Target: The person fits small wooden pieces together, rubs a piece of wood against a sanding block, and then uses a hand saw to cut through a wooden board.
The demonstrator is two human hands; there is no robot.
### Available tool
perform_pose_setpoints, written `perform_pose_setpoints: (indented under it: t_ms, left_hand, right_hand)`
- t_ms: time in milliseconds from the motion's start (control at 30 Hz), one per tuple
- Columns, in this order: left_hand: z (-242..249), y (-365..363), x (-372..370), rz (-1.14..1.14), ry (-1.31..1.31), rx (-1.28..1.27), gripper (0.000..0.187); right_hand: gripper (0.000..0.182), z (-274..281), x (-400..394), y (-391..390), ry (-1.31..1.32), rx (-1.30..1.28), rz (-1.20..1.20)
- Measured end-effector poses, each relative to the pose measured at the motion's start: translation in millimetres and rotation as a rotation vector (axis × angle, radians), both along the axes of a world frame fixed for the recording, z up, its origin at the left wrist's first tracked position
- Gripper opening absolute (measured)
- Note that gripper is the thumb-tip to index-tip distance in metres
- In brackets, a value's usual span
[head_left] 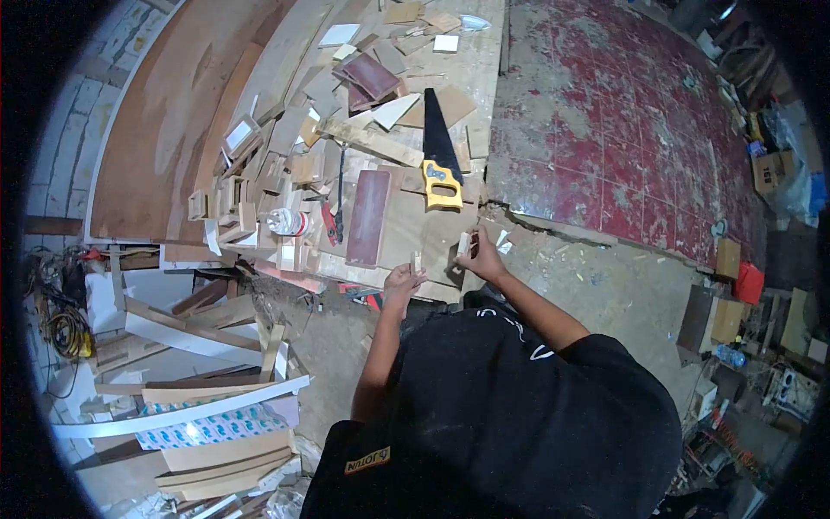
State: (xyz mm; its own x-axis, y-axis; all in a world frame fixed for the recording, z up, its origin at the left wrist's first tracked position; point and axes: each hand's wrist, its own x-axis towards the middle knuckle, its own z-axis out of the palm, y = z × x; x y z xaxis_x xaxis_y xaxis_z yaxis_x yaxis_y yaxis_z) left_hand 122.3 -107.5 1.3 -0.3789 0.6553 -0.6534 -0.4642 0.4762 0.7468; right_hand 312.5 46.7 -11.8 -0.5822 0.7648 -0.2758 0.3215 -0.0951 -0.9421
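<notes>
My left hand pinches a small piece of wood over the front edge of the wooden worktable. In my right hand, a little to the right, is another small wood block, held upright; the two pieces are apart. Just beyond my hands lies a handsaw with a black blade and yellow handle. Left of it is a reddish-brown flat board. A red-handled tool, perhaps pliers, and a white bottle are further left.
Wood offcuts pile up across the worktable's far and left side. A worn red-topped surface adjoins on the right. Stacked boards and strips fill the floor at left. Boxes and a red container stand along the right.
</notes>
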Motion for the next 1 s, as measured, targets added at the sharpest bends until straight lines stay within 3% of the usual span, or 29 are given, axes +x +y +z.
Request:
perform_pose_setpoints:
  t_ms: [133, 200, 467, 567, 667, 700, 733, 800, 833, 867, 933, 1000]
  left_hand:
    - [-12, -5, -12, -0.055, -0.003, 0.032, 0.029]
    - [-13, -4, -22, -0.108, -0.016, 0.035, 0.027]
    - [-10, 3, -63, -0.154, -0.173, 0.002, 0.022]
    - [-22, 9, -80, -0.157, -0.238, 0.010, 0.024]
    - [-16, 15, -91, -0.312, -0.128, -0.002, 0.024]
    - [-12, 17, -95, -0.323, -0.135, -0.001, 0.024]
    - [-9, 20, -99, -0.390, -0.098, -0.015, 0.024]
    - [-8, 24, -104, -0.475, -0.066, -0.026, 0.025]
    - [-12, 26, -106, -0.508, -0.062, 0.012, 0.025]
    - [-16, 28, -108, -0.541, -0.058, 0.052, 0.025]
    - [-15, 33, -109, -0.558, -0.101, 0.061, 0.025]
    - [-18, 35, -115, -0.575, -0.142, 0.068, 0.025]
  right_hand:
    - [0.065, 11, -24, -3, -0.074, 0.140, 0.041]
    - [0.067, 13, -34, -5, -0.088, 0.379, 0.042]
    - [0.074, 9, -63, -13, -0.210, 0.483, 0.120]
    - [0.075, 10, -73, -19, -0.506, 0.480, 0.150]
    - [0.072, 21, -88, -30, -0.441, 0.498, 0.092]
    - [0.057, 18, -92, -29, -0.368, 0.416, 0.122]
    - [0.057, 14, -97, -29, -0.377, 0.414, 0.111]
    - [0.040, 5, -109, -31, -0.131, 0.029, 0.106]
    - [0.031, 1, -118, -33, -0.067, -0.028, 0.067]
    - [0.031, -3, -123, -36, -0.072, -0.026, 0.051]
    - [0.033, 14, -134, -41, 0.162, -0.335, -0.057]
    - [0.032, 23, -138, -43, 0.123, -0.353, -0.067]
